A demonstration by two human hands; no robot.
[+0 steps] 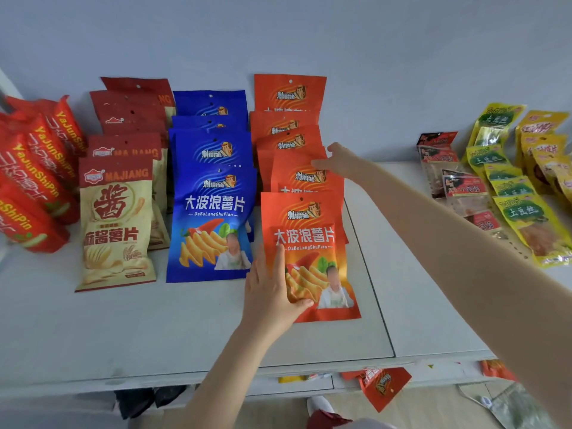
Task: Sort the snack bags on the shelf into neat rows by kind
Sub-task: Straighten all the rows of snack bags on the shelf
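Observation:
On the white shelf [185, 329] lie rows of snack bags. An orange row [289, 94] runs back to the wall, and its front orange bag [312, 230] lies nearest me. My left hand [272, 292] grips that front bag's lower left edge, thumb on top. My right hand [335, 161] reaches over the row and touches the right edge of the second orange bag [297, 174] with straight fingers. Left of it lie a blue row [213, 218], a cream and red row [116, 224], and red bags [37, 181] at the far left.
At the far right lie yellow packets [526, 218] and small red and clear packets [458, 187]. A seam [371, 280] divides the shelf into two panels. Below the front edge, more bags [383, 385] show on a lower level.

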